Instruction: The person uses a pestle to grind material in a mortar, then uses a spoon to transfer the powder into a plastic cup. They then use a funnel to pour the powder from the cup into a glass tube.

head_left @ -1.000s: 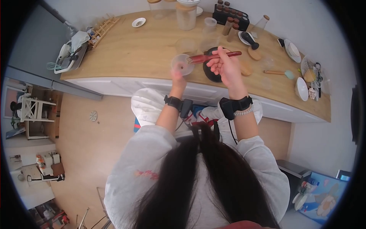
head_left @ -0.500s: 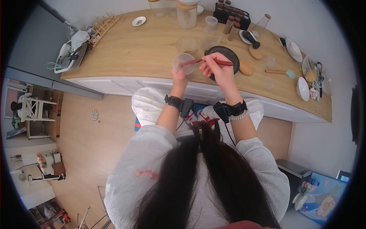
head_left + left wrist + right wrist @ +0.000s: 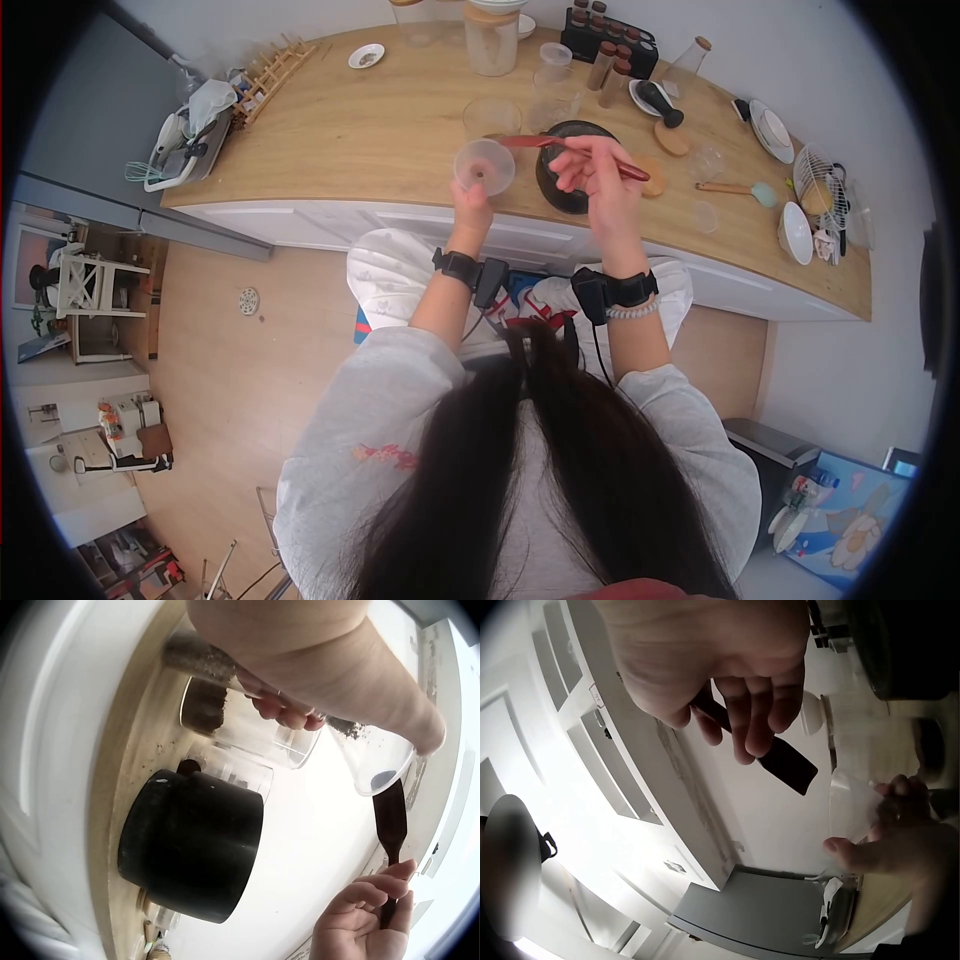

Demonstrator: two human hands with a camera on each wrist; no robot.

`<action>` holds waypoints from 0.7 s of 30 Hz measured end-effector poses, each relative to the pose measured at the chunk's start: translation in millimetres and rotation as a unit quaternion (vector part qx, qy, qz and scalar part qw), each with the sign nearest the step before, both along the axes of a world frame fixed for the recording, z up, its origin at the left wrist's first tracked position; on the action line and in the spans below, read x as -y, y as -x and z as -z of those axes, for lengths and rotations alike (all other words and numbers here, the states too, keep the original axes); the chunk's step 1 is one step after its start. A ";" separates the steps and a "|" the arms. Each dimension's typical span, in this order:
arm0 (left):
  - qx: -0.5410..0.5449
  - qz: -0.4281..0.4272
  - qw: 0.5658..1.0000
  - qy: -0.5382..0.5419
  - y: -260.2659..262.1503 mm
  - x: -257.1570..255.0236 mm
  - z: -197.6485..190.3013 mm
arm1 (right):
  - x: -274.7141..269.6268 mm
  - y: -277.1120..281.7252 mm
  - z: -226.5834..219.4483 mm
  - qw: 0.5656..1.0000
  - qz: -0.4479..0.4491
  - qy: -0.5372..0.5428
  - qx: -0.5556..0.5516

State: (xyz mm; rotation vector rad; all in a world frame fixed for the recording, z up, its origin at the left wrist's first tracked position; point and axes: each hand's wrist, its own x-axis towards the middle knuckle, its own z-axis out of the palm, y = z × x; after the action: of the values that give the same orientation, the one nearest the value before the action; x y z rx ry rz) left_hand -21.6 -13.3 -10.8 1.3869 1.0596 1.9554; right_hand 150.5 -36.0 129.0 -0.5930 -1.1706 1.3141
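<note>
My left hand [image 3: 472, 205] grips a clear plastic cup [image 3: 484, 167] above the counter's front edge; dark crumbs [image 3: 346, 729] lie inside it in the left wrist view. Pinched in my right hand [image 3: 603, 185] is a dark red spatula [image 3: 530, 142], its flat blade at the cup's rim in the head view. The right wrist view shows the blade [image 3: 789, 766] a little apart from the cup [image 3: 850, 806]. Beneath the right hand stands a black round pot [image 3: 563, 195]. Behind the cup is a clear container [image 3: 491, 118] with dark contents [image 3: 204, 705].
Beyond the pot stand a tall wooden-lidded jar [image 3: 491, 45], a black rack [image 3: 635, 55] of small bottles and a black pestle-like tool [image 3: 658, 103]. To the right lie a mint spatula [image 3: 763, 194] and a white bowl [image 3: 794, 235]. A small white dish [image 3: 367, 56] sits back left.
The spatula swung into the cup, then came back out to its far rim as my right hand moved right. The left hand and cup stayed nearly still.
</note>
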 end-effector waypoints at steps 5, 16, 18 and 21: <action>-0.015 -0.010 1.000 -0.006 -1.4 2.4 -2.7 | -20.5 -23.7 2.3 0.986 0.164 0.025 -0.012; 0.068 0.008 0.998 0.002 -4.7 3.6 -10.1 | -63.0 -39.6 38.0 0.941 0.289 0.031 0.175; 0.062 0.008 0.998 0.002 -4.1 3.2 -9.5 | -66.7 -37.3 45.0 0.933 0.292 0.007 0.212; 0.049 0.001 0.999 -0.002 -2.9 -0.5 -1.5 | -68.3 -32.9 49.9 0.920 0.291 -0.006 0.264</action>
State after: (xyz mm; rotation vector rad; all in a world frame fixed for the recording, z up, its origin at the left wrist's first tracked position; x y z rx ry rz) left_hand -18.8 -12.7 -9.4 1.2795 1.0097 2.0029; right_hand 183.4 32.3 79.1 -1.2324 -1.2863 0.6456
